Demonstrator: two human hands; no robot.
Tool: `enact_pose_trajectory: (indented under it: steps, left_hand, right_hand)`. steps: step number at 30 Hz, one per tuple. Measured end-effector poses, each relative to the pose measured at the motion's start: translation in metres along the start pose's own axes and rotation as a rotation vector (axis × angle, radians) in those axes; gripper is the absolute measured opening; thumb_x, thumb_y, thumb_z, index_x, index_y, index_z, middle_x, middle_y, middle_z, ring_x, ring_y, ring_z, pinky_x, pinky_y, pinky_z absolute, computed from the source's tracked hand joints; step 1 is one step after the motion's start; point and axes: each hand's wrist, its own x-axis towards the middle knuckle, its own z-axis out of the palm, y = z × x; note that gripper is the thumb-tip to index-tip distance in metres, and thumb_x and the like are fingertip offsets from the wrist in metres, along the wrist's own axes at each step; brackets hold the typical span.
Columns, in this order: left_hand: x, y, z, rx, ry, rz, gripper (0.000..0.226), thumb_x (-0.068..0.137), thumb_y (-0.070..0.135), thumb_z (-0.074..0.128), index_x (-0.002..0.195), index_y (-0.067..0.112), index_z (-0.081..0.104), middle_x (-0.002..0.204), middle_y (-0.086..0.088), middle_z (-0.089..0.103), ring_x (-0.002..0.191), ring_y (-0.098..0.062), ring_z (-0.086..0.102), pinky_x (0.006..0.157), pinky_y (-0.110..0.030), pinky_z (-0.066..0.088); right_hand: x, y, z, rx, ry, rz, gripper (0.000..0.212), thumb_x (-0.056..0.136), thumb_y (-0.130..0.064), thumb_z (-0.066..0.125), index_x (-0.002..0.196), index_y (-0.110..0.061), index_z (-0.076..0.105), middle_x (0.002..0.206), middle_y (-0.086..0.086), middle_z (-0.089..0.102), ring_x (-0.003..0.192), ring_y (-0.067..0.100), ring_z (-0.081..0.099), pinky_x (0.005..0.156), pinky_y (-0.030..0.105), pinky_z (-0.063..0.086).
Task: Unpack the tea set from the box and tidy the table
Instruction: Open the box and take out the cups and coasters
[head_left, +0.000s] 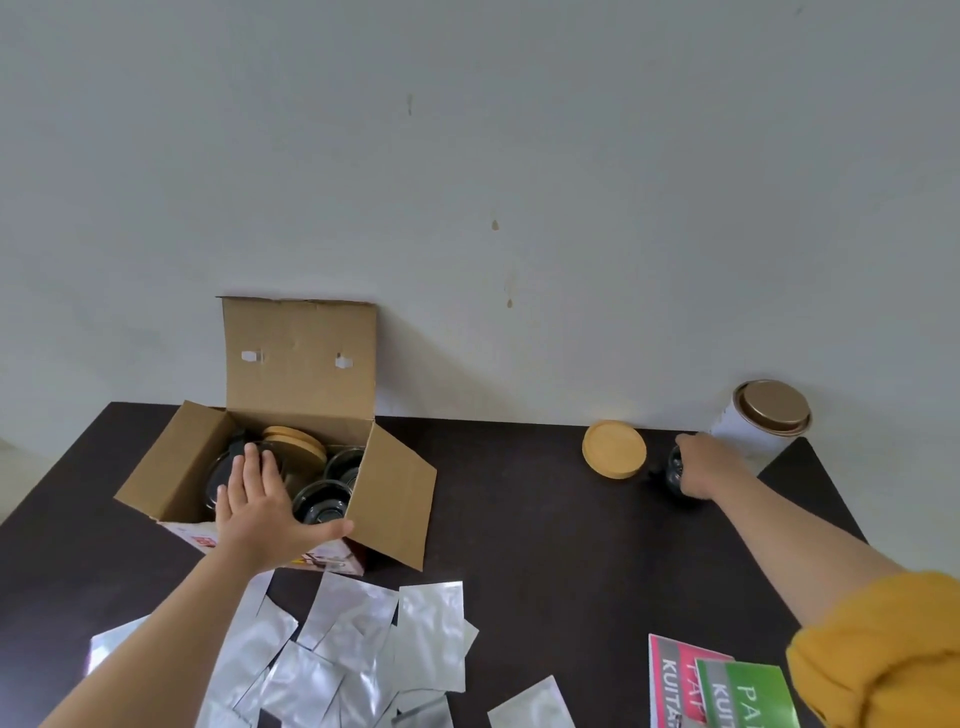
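- I see a dark table (519, 519) against a pale wall.
- My left hand (260, 499), fingers spread flat, reaches into the open cardboard box (395, 493) at far left, resting over glass cups (322, 501) and wooden lids (293, 441).
- My right hand (701, 467), far right, closes around a small glass cup (675, 467), beside a wooden coaster (614, 448) and white tin (763, 421).
- Silver sachets (363, 649) lie near me.

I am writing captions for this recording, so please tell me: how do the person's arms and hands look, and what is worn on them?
Both hands are bare: no gloves, and no rings or watch that I can see. The left hand and its forearm are uncovered as far as the picture's edge. The right hand is also uncovered, but a mustard-yellow sleeve of soft, wrinkled fabric is bunched up near the elbow.
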Motion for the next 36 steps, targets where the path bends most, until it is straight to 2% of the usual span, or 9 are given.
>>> enact_pose_trajectory:
  steps: [3, 8, 17, 24, 27, 32, 36]
  left_hand:
    - [-0.001, 0.001, 0.0, 0.005, 0.006, -0.004, 0.159, 0.025, 0.102, 0.014, 0.148, 0.003, -0.009, 0.156, -0.014, -0.019, 0.144, -0.03, -0.017, 0.117, -0.047, 0.0]
    - [-0.002, 0.003, 0.001, -0.006, 0.002, -0.014, 0.16, 0.023, 0.101, 0.017, 0.148, 0.004, -0.01, 0.156, -0.013, -0.021, 0.144, -0.028, -0.018, 0.117, -0.047, -0.001]
    - [0.001, 0.003, 0.001, 0.01, 0.014, -0.009, 0.165, 0.018, 0.105, 0.009, 0.149, 0.004, -0.006, 0.157, -0.013, -0.018, 0.145, -0.031, -0.015, 0.116, -0.048, 0.002]
    - [0.0, 0.003, 0.002, 0.0, 0.024, -0.006, 0.156, 0.03, 0.1, 0.024, 0.148, 0.004, -0.01, 0.156, -0.013, -0.022, 0.144, -0.03, -0.018, 0.117, -0.047, 0.0]
    - [0.0, 0.002, 0.002, -0.002, 0.03, -0.003, 0.154, 0.033, 0.1, 0.025, 0.148, 0.004, -0.01, 0.156, -0.014, -0.021, 0.144, -0.031, -0.017, 0.117, -0.048, 0.0]
    - [-0.003, 0.002, -0.002, -0.025, 0.004, 0.01, 0.162, 0.025, 0.105, 0.016, 0.148, 0.004, -0.011, 0.155, -0.015, -0.021, 0.144, -0.032, -0.017, 0.116, -0.048, -0.001]
    - [-0.004, -0.001, -0.007, -0.031, -0.048, 0.014, 0.162, 0.026, 0.105, 0.017, 0.146, 0.002, -0.017, 0.153, -0.017, -0.026, 0.142, -0.033, -0.021, 0.117, -0.049, -0.002]
  right_hand:
    - [0.02, 0.006, 0.0, -0.036, 0.022, -0.053, 0.037, 0.082, -0.015, 0.065, 0.117, -0.013, 0.053, 0.108, 0.005, 0.059, 0.095, 0.02, 0.058, 0.079, 0.029, 0.05]
    - [0.046, 0.015, 0.003, -0.026, 0.031, -0.108, 0.05, 0.077, -0.018, 0.07, 0.123, -0.014, 0.051, 0.117, 0.006, 0.058, 0.104, 0.024, 0.058, 0.086, 0.035, 0.051]
    - [0.06, 0.016, -0.002, -0.01, 0.041, -0.127, 0.06, 0.078, -0.015, 0.071, 0.133, -0.014, 0.045, 0.126, 0.008, 0.056, 0.112, 0.026, 0.056, 0.089, 0.037, 0.051]
    - [0.044, 0.005, 0.003, 0.03, 0.147, -0.103, 0.041, 0.083, -0.009, 0.066, 0.122, -0.011, 0.053, 0.121, 0.01, 0.057, 0.107, 0.027, 0.057, 0.089, 0.039, 0.051]
    - [0.022, -0.018, -0.005, 0.059, 0.155, -0.167, 0.04, 0.086, -0.019, 0.068, 0.122, -0.009, 0.052, 0.121, 0.01, 0.054, 0.112, 0.028, 0.054, 0.089, 0.042, 0.05]
    - [-0.038, -0.093, -0.033, 0.234, 0.162, -0.352, 0.049, 0.092, -0.013, 0.057, 0.14, -0.01, 0.043, 0.15, 0.009, 0.037, 0.135, 0.028, 0.038, 0.105, 0.042, 0.039]
    - [-0.098, -0.178, -0.059, 0.417, 0.194, -0.56, 0.048, 0.094, -0.021, 0.057, 0.14, -0.014, 0.045, 0.143, 0.005, 0.048, 0.131, 0.023, 0.044, 0.107, 0.038, 0.039]
